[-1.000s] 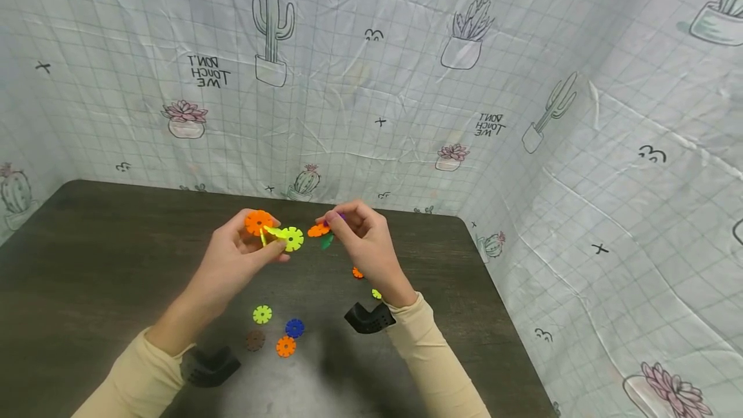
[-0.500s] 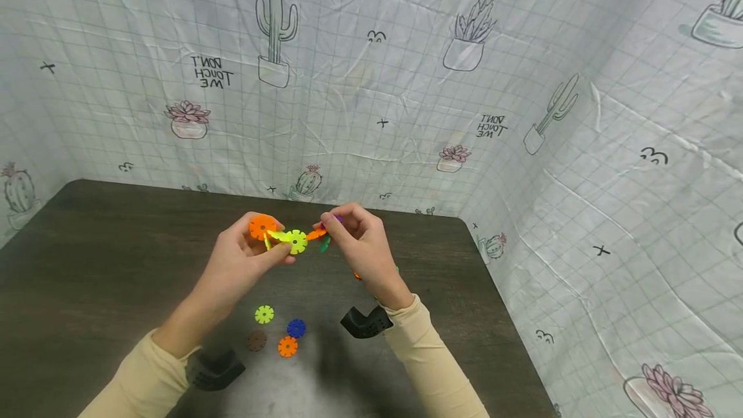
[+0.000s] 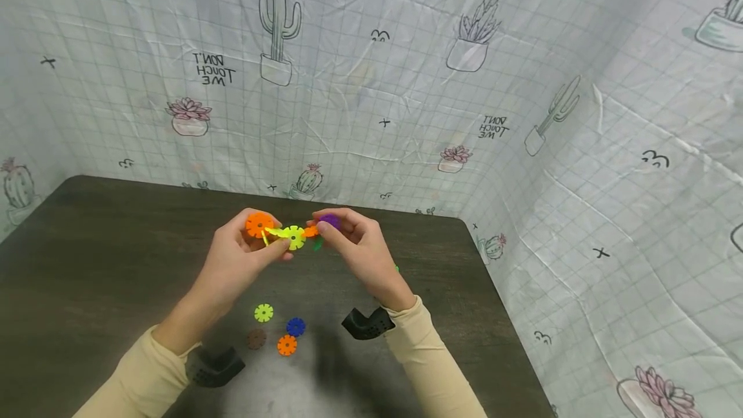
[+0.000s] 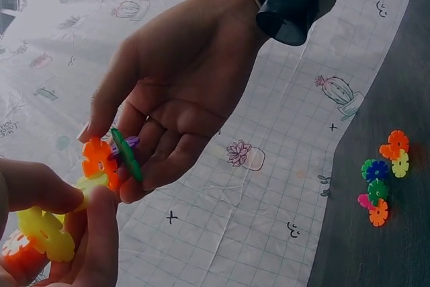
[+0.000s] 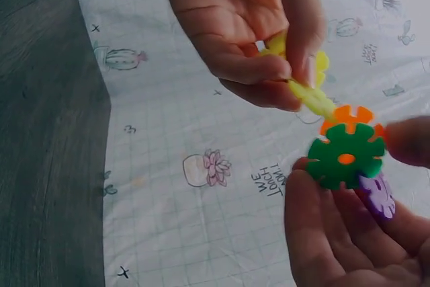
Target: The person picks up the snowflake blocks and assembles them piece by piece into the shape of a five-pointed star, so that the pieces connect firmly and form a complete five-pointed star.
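In the head view my left hand [image 3: 235, 260] pinches a yellow-green disc [image 3: 294, 237] joined to other yellow discs and an orange disc [image 3: 259, 225]. My right hand [image 3: 366, 253] holds a cluster of an orange disc [image 3: 311, 231], a purple disc [image 3: 329, 220] and a green disc [image 3: 317, 244]. In the right wrist view the yellow disc [image 5: 313, 99] meets the orange disc [image 5: 352, 118], with the green disc [image 5: 346, 156] in front and the purple disc [image 5: 379, 195] below. Whether the two clusters are locked together I cannot tell.
Loose on the dark table [image 3: 145, 244] lie a yellow-green disc [image 3: 264, 313], a blue disc [image 3: 295, 327], a brown disc [image 3: 257, 339] and an orange disc [image 3: 287, 345]. Several coloured discs [image 4: 377, 189] lie in a group in the left wrist view. A patterned curtain [image 3: 348, 82] hangs behind.
My right hand's cluster has moved left, from a gap beside the yellow-green disc to contact with it. The purple disc shows more fully between the right fingers.
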Tool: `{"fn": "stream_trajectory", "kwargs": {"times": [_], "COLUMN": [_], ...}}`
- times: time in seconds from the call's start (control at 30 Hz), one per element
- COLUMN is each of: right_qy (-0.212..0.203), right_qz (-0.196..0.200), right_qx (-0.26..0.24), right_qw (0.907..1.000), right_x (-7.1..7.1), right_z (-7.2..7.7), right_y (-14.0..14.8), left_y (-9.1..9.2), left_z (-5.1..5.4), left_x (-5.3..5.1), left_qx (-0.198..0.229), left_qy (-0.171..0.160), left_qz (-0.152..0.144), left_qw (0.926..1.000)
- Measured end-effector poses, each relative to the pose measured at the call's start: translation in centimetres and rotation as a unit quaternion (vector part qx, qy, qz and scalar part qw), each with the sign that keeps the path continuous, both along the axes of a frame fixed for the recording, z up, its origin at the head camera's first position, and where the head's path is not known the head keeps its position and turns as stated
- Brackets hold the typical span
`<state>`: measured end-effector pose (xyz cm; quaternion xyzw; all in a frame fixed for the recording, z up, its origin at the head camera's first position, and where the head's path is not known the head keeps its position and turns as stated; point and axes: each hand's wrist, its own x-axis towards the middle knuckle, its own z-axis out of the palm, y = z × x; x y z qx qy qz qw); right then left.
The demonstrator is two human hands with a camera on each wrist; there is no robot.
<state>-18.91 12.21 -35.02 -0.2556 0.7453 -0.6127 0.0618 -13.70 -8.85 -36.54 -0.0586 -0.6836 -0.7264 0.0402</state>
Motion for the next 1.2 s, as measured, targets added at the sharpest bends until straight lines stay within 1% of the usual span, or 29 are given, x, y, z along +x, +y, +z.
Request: {"fn": "stream_trajectory", "kwargs": {"times": [0.13,0.3,0.43,0.57,0.77,1.03,1.2], "right_qy": [-0.008,-0.002,-0.008,-0.012,-0.021,-0.052,-0.065], "right_qz": [0.019,0.009,0.008,0.01,0.02,0.027,0.02], "right_qx": [0.002,0.014,0.014,0.013,0.019,0.047,0.03], "right_qw": [0.9998,0.9999,0.9998,0.9998,0.9994,0.9972,0.9972], "right_x": [0.1,0.0,0.1,0.0,-0.2,-0.4,-0.4], "right_z": [0.1,0.4,0.6,0.6,0.6,0.6,0.4], "right_y": [0.2,0.1,0.0,-0.1,-0.1,0.5,0.4], "left_y": [0.0,-0.4,-0.7,-0.9,-1.0,-0.4,-0.2], "left_z": [0.0,0.3,0.6,0.7,0.5,-0.1,-0.1], "left_x": [0.0,-0.1,-0.1,-0.3,-0.7,-0.8,-0.8], "left_qx": [0.0,-0.011,-0.02,-0.021,-0.02,-0.004,-0.002], "left_qy": [0.0,-0.011,-0.016,-0.022,-0.034,-0.058,-0.068], "left_qz": [0.001,-0.003,-0.011,-0.019,-0.026,-0.036,-0.032], "left_qw": [1.0,0.9999,0.9996,0.9993,0.9989,0.9977,0.9972]}}
